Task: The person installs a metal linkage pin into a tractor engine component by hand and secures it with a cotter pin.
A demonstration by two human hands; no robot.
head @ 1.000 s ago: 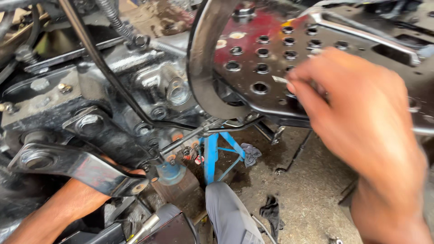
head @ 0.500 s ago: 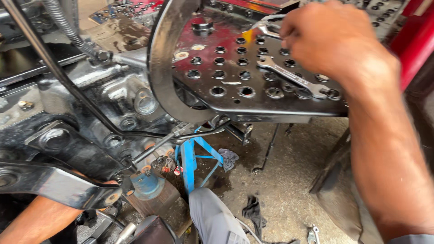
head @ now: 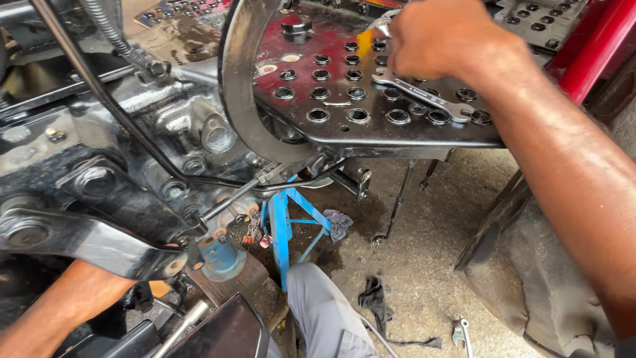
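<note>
My right hand reaches onto a perforated metal footplate, dark with red patches. Its fingers are curled around the end of a silver tool at the plate's far side. Just below the hand, a silver open-ended wrench lies loose on the plate. My left forearm runs up from the bottom left under a black steel bracket. The bracket hides my left hand.
A greasy black engine housing with bolts fills the left, crossed by a thin black rod. Below are a blue stand, a blue cylinder and a grey trouser leg. A rag and a small tool lie on the concrete.
My right hand has moved up and across the footplate to its far edge, and its fingers have curled closed. The view has shifted right and closer. My left forearm stays put.
</note>
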